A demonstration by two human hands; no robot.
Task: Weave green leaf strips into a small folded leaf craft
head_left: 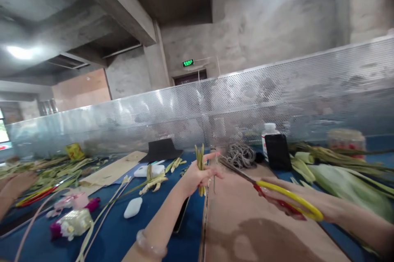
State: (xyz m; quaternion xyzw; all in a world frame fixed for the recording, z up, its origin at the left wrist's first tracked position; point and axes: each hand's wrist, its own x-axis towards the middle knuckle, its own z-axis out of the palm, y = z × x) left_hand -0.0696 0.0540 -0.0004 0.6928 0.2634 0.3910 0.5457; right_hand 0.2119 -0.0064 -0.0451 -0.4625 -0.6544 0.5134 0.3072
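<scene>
My left hand (197, 178), with a pale bracelet on its wrist, is closed around a small upright bundle of green plant strips (200, 157). The strip ends show above and below the fingers. What looks like a thin string hangs just right of that hand. My right hand (280, 196) grips scissors (289, 197) with yellow and red handles. Their blades point up and left toward the left hand's fingertips, and appear close together. Behind the blades lies a heap of grey cord (238, 155).
A brown board (240, 217) lies on the blue table. A black phone (278, 152) leans on a white bottle (270, 128). Green husks (347, 184) lie right; a white earphone case (133, 208) lies left. Another person's hand (18, 184) is at far left. Perforated metal panels (172, 114) stand behind.
</scene>
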